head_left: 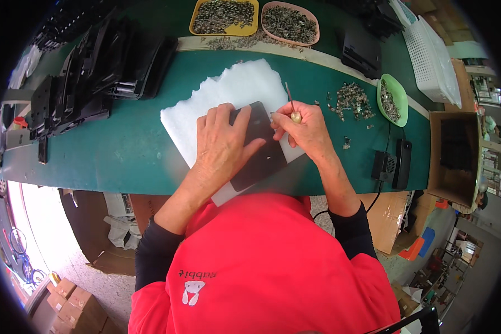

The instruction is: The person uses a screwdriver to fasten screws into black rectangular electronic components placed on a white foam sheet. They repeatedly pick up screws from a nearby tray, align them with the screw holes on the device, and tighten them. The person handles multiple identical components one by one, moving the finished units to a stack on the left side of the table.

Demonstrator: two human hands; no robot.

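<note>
A dark, flat rectangular panel [259,158] lies at a slant on a white foam sheet [242,83] on the green worktable [117,158]. My left hand [220,145] rests over the panel's left side, fingers spread and thumb reaching across its face. At the panel's right edge, my right hand [309,131] is closed around a tool with a thin metal shaft [289,96] and a rounded, yellowish end. The shaft points up and away from me. A tiny shiny bit shows at my right fingertips, too small to name.
Small metal parts fill a yellow tray [193,25], a pink tray [318,33] and a green bowl [401,114]; a loose pile [352,100] lies beside the bowl. Black plastic parts [78,83] are stacked at left. A black corded device [384,166] sits at right.
</note>
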